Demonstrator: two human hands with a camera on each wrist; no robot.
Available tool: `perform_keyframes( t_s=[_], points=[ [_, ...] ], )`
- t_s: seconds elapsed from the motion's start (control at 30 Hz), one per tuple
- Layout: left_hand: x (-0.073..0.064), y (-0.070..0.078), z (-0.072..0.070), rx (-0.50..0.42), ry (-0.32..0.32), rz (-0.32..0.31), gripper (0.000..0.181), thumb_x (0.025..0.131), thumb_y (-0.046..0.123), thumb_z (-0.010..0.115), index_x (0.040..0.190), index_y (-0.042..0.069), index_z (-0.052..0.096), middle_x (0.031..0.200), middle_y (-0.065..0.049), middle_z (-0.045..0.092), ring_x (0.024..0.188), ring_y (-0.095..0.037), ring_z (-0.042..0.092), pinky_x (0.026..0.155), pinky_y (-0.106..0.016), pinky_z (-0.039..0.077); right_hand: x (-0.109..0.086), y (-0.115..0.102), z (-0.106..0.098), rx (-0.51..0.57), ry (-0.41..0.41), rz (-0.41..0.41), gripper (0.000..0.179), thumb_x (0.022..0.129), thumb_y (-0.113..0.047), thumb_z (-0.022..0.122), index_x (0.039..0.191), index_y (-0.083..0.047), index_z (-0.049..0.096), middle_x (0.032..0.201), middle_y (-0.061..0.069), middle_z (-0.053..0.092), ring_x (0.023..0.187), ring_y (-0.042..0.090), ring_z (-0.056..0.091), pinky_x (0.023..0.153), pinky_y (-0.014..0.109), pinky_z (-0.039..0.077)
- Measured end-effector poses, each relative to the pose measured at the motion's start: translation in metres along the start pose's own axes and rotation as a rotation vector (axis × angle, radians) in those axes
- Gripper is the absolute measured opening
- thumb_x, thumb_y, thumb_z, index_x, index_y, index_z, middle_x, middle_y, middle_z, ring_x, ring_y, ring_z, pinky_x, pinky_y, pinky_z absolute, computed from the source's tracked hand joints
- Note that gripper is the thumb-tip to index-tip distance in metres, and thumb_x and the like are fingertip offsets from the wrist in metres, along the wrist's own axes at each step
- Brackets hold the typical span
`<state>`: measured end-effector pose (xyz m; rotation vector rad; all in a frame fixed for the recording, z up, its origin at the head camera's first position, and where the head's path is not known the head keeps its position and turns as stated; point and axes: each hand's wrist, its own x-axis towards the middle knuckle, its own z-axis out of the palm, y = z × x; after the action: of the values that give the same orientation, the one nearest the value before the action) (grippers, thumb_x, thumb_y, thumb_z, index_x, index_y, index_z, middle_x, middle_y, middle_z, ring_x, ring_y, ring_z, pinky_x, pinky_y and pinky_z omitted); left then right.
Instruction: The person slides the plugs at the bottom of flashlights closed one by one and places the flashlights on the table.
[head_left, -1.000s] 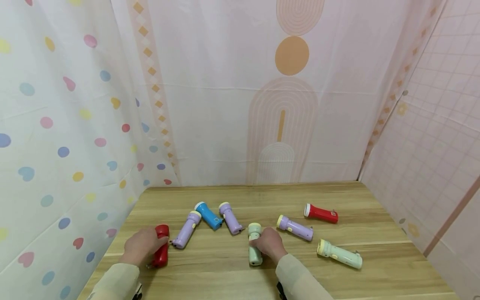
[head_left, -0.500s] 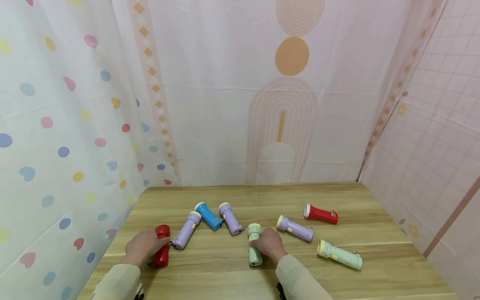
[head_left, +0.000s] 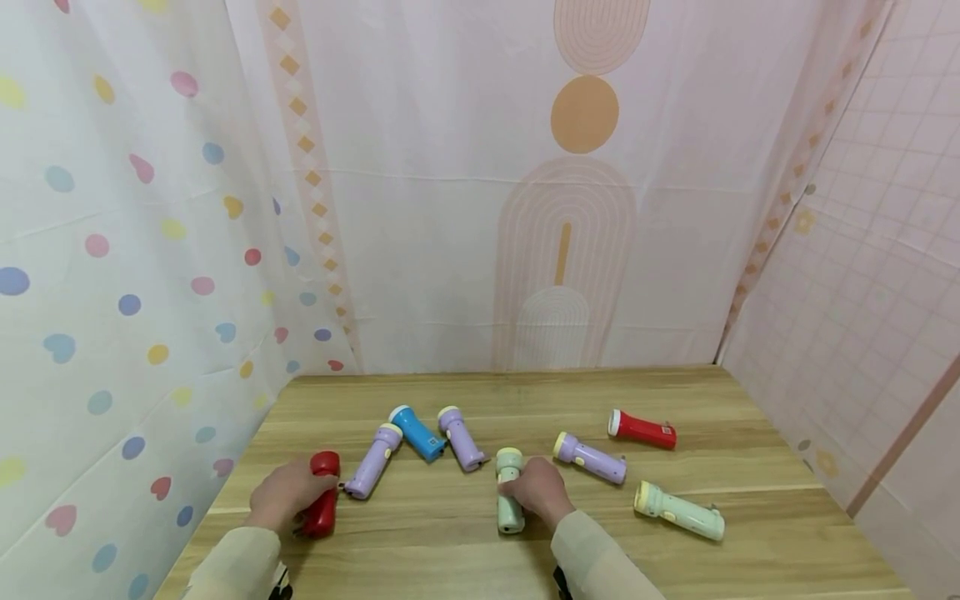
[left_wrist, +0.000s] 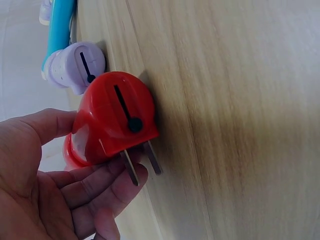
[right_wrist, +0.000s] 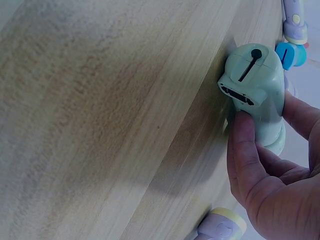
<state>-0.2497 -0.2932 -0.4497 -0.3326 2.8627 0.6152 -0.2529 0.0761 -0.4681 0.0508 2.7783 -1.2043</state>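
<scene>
On the left of the table, my left hand grips a red flashlight between thumb and fingers. The left wrist view shows its end, where two metal plug prongs stick out beside a black slot. My right hand holds a pale green flashlight near the middle of the table, lens end pointing away from me. From the right wrist, its end shows a dark slot and a recess with no prongs standing out. Both flashlights lie at the table surface, partly hidden by the hands.
Between and beyond the hands lie a purple flashlight, a blue flashlight and another purple flashlight. To the right are a purple, a red and a green flashlight. Curtains enclose the wooden table.
</scene>
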Motion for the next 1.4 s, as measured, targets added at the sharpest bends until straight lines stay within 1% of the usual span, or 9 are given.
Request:
perform_keyframes(
  t_s=[0.13, 0.23, 0.37, 0.63, 0.7, 0.8, 1.07, 1.27, 1.4],
  points=[
    [-0.003, 0.000, -0.001, -0.025, -0.006, -0.010, 0.033, 0.088, 0.036, 0.059, 0.083, 0.003, 0.059, 0.074, -0.009, 0.057, 0.066, -0.024, 0.055, 0.056, -0.033, 0.043, 0.000, 0.000, 0.000, 0.004, 0.004, 0.001, 0.027, 0.079, -0.017, 0.082, 0.070, -0.003, 0.061, 0.067, 0.005, 0.056, 0.061, 0.018, 0.053, 0.056, 0.028, 0.043],
    [-0.005, 0.000, -0.001, -0.044, -0.006, -0.017, 0.032, 0.087, 0.036, 0.060, 0.079, 0.005, 0.057, 0.072, -0.008, 0.057, 0.063, -0.023, 0.055, 0.054, -0.032, 0.043, 0.000, 0.000, 0.001, 0.007, 0.004, -0.002, 0.027, 0.079, -0.017, 0.082, 0.070, -0.003, 0.060, 0.067, 0.005, 0.056, 0.060, 0.018, 0.053, 0.056, 0.028, 0.043],
    [-0.006, 0.002, -0.003, -0.060, 0.007, -0.019, 0.033, 0.086, 0.038, 0.061, 0.076, 0.007, 0.056, 0.069, -0.008, 0.057, 0.061, -0.022, 0.055, 0.053, -0.031, 0.042, 0.000, 0.000, 0.000, 0.006, 0.003, -0.001, 0.028, 0.079, -0.017, 0.082, 0.069, -0.004, 0.060, 0.066, 0.004, 0.056, 0.060, 0.017, 0.052, 0.056, 0.028, 0.043],
    [-0.005, 0.010, -0.010, -0.054, 0.038, 0.011, 0.039, 0.089, 0.045, 0.062, 0.072, 0.010, 0.055, 0.066, -0.006, 0.057, 0.061, -0.020, 0.053, 0.053, -0.031, 0.039, 0.001, 0.001, 0.001, 0.008, 0.000, 0.015, 0.029, 0.080, -0.017, 0.082, 0.068, -0.004, 0.059, 0.066, 0.004, 0.055, 0.061, 0.017, 0.051, 0.056, 0.028, 0.042],
    [-0.005, 0.014, -0.011, -0.076, 0.043, 0.017, 0.039, 0.089, 0.044, 0.063, 0.073, 0.009, 0.055, 0.067, -0.006, 0.057, 0.062, -0.020, 0.054, 0.054, -0.031, 0.039, 0.001, 0.001, 0.001, 0.010, 0.001, 0.018, 0.029, 0.080, -0.017, 0.082, 0.068, -0.004, 0.059, 0.066, 0.004, 0.055, 0.061, 0.017, 0.051, 0.055, 0.028, 0.042],
    [-0.005, 0.022, -0.012, -0.113, 0.059, 0.047, 0.039, 0.089, 0.042, 0.064, 0.075, 0.007, 0.056, 0.068, -0.006, 0.057, 0.062, -0.020, 0.054, 0.054, -0.030, 0.040, 0.001, 0.001, 0.001, 0.006, 0.001, 0.014, 0.028, 0.080, -0.017, 0.081, 0.068, -0.004, 0.059, 0.066, 0.004, 0.056, 0.060, 0.017, 0.051, 0.055, 0.028, 0.042],
    [-0.010, 0.049, -0.008, -0.158, 0.098, 0.150, 0.038, 0.090, 0.039, 0.067, 0.075, 0.005, 0.057, 0.066, -0.004, 0.057, 0.060, -0.018, 0.053, 0.053, -0.029, 0.042, 0.001, 0.001, 0.001, 0.015, -0.015, 0.016, 0.026, 0.081, -0.017, 0.081, 0.073, -0.001, 0.062, 0.068, 0.006, 0.057, 0.061, 0.018, 0.054, 0.055, 0.028, 0.045],
    [-0.011, 0.068, -0.006, -0.174, 0.096, 0.180, 0.037, 0.091, 0.038, 0.066, 0.081, 0.003, 0.060, 0.070, -0.005, 0.058, 0.063, -0.019, 0.054, 0.055, -0.030, 0.044, 0.000, 0.000, -0.001, 0.016, -0.016, 0.016, 0.026, 0.080, -0.017, 0.081, 0.071, -0.002, 0.061, 0.066, 0.005, 0.057, 0.060, 0.018, 0.054, 0.055, 0.028, 0.044],
    [-0.012, 0.076, -0.004, -0.194, 0.084, 0.178, 0.039, 0.092, 0.041, 0.065, 0.082, 0.003, 0.062, 0.070, -0.005, 0.059, 0.063, -0.019, 0.054, 0.055, -0.029, 0.045, -0.001, 0.000, 0.000, 0.008, -0.017, 0.010, 0.029, 0.080, -0.018, 0.081, 0.067, -0.005, 0.059, 0.064, 0.004, 0.055, 0.058, 0.016, 0.052, 0.054, 0.027, 0.041]
  ],
)
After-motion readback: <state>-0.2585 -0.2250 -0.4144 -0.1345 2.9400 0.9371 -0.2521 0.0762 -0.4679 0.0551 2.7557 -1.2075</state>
